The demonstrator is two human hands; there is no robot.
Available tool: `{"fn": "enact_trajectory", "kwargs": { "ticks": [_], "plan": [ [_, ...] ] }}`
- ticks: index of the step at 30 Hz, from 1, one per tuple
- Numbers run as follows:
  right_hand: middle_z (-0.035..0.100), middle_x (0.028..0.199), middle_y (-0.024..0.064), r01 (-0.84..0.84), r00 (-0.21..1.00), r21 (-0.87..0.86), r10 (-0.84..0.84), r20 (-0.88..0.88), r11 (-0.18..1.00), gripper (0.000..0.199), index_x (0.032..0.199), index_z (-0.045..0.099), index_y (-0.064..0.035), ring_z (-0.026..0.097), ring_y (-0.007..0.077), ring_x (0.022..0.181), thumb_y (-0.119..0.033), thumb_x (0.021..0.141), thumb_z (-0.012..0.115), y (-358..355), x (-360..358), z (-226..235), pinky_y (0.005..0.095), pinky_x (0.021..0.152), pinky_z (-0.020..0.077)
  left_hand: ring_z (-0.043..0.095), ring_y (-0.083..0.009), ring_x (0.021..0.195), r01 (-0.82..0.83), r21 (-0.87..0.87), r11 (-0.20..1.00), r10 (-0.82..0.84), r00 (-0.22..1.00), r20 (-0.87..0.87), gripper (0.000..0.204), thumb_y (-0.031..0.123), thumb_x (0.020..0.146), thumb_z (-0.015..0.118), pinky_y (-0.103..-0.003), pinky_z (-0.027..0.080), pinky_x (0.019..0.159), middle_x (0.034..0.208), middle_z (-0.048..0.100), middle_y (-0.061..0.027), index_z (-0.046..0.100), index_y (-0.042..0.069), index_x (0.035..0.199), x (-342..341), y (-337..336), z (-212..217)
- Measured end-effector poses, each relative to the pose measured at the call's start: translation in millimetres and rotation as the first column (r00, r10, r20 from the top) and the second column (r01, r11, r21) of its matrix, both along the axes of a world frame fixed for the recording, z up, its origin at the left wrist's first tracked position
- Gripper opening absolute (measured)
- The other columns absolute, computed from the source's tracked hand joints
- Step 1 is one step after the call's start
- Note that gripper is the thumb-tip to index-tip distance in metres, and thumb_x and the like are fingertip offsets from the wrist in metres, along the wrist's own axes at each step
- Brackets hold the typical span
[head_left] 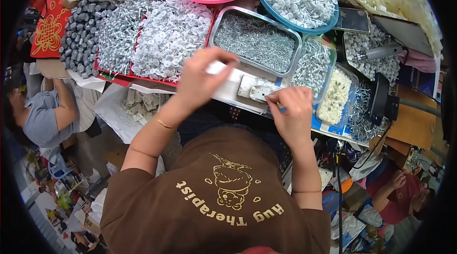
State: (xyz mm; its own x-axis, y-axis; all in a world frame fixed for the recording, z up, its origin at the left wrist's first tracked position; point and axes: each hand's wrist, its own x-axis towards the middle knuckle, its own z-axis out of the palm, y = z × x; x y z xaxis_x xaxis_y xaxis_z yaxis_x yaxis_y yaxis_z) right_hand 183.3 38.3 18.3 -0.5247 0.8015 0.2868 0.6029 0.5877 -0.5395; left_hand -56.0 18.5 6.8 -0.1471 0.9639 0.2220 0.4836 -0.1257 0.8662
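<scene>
Blurred by motion, my left hand [202,75] hovers just beside the near left corner of a metal tray [296,56] of small silver screws [259,39]. Its thumb and fingertips come close together, but whether they hold anything is too smeared to tell. A small cream-white plastic part [259,93] with holes lies on a pale block [245,85] at the table's near edge. At the right end of this part, my right hand [291,111] has its thumb and forefinger pinched together. What lies between those fingertips is too small to make out.
Around the tray stand a red box of white-capped pieces [169,39], dark grey cylinders [83,35], a pink basin [214,0], a blue basin [295,30] and a container of cream pieces [334,96]. A handheld driver [381,52] lies at right. Other people sit at both sides.
</scene>
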Motion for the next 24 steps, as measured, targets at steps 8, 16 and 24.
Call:
{"fn": "enact_trajectory", "kwargs": {
  "ticks": [8,16,24],
  "plan": [
    [0.072,0.086,0.0055,0.016,0.999,-0.038,-0.015,0.042,0.999,0.010,0.094,0.076,-0.0068,0.063,0.0232,0.080,-0.008,0.084,0.076,18,13,23,0.0355,0.081,0.0460,0.064,-0.0137,0.092,0.207,0.070,0.976,-0.189,0.959,-0.211,0.011,0.011,0.083,0.075,-0.039,0.029,0.091,0.100,0.074,0.0032,0.069,0.011,0.092,61,-7,-44],
    [0.071,0.089,0.0068,0.363,0.908,-0.005,-0.355,-0.221,0.932,0.013,0.097,0.075,-0.0040,0.062,0.0157,0.080,-0.012,0.086,0.076,132,-10,8,0.0291,0.077,0.0491,0.064,-0.0120,0.093,0.200,-0.013,0.980,-0.200,0.973,-0.113,0.010,0.012,0.082,0.076,-0.042,0.027,0.094,0.101,0.075,0.0050,0.067,0.012,0.085,62,-6,-44],
    [0.071,0.092,0.0103,0.347,0.924,0.191,-0.370,0.097,0.918,0.021,0.089,0.073,-0.0048,0.062,0.0285,0.088,-0.026,0.086,0.075,191,-26,-23,0.0398,0.083,0.0474,0.064,-0.0128,0.096,0.218,0.135,0.967,-0.165,0.930,-0.328,0.010,0.014,0.082,0.075,-0.043,0.028,0.095,0.104,0.074,0.0052,0.066,0.013,0.086,66,-9,-38]
  ]
}}
